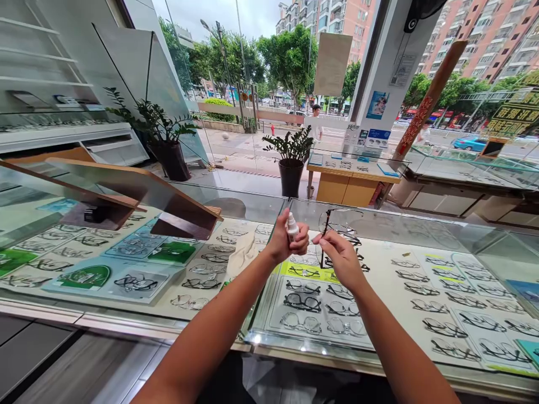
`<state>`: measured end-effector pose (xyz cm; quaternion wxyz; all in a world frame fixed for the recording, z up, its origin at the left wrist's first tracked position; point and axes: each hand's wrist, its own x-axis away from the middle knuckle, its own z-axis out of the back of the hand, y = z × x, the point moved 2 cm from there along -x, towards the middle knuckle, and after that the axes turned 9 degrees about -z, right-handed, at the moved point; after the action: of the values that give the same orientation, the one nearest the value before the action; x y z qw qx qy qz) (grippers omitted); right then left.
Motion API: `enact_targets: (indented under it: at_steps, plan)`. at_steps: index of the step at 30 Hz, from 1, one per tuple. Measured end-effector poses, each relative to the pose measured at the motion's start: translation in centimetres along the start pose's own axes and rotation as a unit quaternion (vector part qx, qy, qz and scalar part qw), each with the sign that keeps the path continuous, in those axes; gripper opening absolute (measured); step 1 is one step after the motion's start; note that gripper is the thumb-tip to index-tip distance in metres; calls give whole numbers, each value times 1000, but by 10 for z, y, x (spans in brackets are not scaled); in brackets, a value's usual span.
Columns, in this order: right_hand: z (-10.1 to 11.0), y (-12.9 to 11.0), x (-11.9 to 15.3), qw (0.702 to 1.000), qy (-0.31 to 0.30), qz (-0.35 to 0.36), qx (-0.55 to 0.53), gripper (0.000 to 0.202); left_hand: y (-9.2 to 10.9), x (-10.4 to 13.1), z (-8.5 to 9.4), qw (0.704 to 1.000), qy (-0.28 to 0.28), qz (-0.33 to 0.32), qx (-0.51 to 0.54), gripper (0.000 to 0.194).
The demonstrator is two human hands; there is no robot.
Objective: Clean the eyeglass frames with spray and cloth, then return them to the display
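Eyeglasses [327, 221] sit pinched in the right fingers [332, 240] (left fingers [301, 235] wrap a white bottle [292, 226]).

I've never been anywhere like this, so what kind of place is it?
It looks like a glasses shop. Rows of glasses lie inside the glass display case, the right hand holds another pair, and the left hand holds a small white bottle.
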<state>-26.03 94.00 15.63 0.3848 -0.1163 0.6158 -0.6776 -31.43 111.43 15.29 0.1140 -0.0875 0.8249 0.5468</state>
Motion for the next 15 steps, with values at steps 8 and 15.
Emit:
enact_targets:
  at_steps: [8, 15]
  plan:
    - [-2, -1, -2, 992, -66, -73, -76, 28, -9, -9, 4, 979, 76, -60, -178, 75]
    - [-5, -5, -1, 986, -102, -65, -114, 26, -11, -11, -1, 976, 73, -53, -199, 73]
